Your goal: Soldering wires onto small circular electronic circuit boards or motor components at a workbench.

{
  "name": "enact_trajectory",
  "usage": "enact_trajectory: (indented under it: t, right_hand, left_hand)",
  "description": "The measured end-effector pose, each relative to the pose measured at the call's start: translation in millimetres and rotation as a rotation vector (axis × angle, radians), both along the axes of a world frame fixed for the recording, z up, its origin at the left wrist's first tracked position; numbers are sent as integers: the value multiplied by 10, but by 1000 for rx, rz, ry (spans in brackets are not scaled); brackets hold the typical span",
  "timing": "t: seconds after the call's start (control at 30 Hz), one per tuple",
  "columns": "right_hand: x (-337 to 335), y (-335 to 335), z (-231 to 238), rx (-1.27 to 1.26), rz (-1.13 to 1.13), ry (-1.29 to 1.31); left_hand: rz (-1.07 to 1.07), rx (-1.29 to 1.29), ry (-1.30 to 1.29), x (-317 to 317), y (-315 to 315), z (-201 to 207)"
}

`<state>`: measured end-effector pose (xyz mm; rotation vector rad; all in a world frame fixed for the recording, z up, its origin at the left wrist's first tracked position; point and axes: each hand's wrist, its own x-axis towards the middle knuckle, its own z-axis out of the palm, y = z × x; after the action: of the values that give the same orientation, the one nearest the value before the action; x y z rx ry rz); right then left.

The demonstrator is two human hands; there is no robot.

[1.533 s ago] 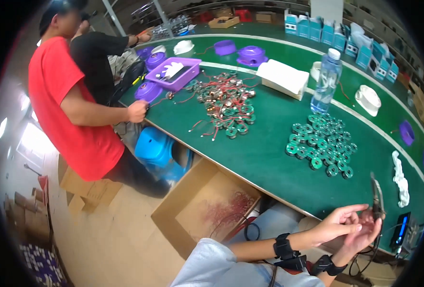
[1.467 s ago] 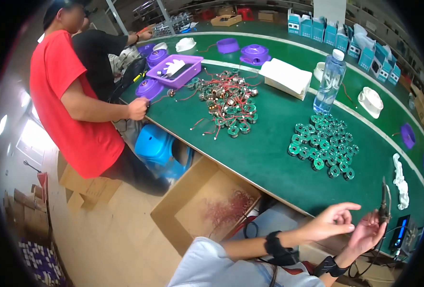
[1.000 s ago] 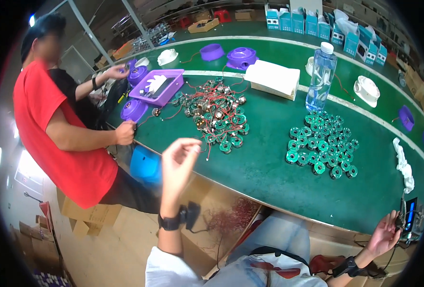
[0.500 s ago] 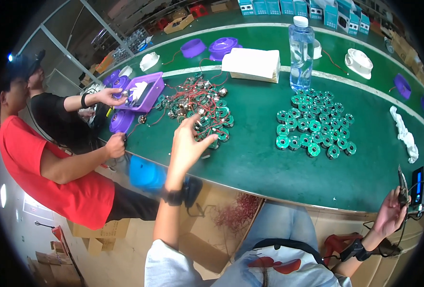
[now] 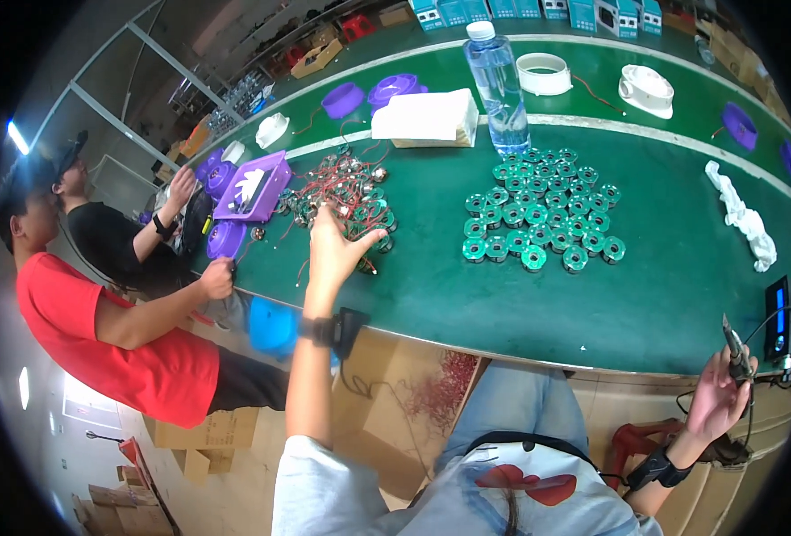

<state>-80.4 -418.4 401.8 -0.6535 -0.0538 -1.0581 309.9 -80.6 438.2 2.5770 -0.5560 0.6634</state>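
Observation:
My left hand (image 5: 335, 255) reaches over the near edge of a tangled pile of small motors with red wires and green boards (image 5: 346, 192). Its thumb stands apart from the fingers, and nothing shows between them; the fingertips are partly lost against the pile. At the right, beyond the table's near edge, my right hand (image 5: 719, 397) is closed round a soldering iron (image 5: 736, 353), its pointed tip up and its cable hanging down. Several round green circuit boards on dark coils (image 5: 543, 210) stand grouped mid-table.
A clear water bottle (image 5: 500, 94) and a white tissue pack (image 5: 427, 119) stand behind the parts. Crumpled white tissue (image 5: 742, 217) lies right, near a blue-lit display unit (image 5: 777, 317). Two people sit left by a purple tray (image 5: 254, 188). White and purple housings (image 5: 647, 91) line the green belt.
The view has shifted, so the table's things sit further left. My left hand is still at the pile, thumb apart. The far person's hand has lifted away from the purple tray.

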Motion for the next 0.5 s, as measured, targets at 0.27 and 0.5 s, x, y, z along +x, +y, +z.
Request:
enact_trajectory:
  t: [0.27, 0.5]
  right_hand:
    - [-116, -163, -65, 19, 18, -48]
    - [-142, -94, -48, 11, -3, -25]
  left_hand:
    - [-211, 250, 103, 135, -172, 118]
    - [-328, -32, 154, 119, -166, 115]
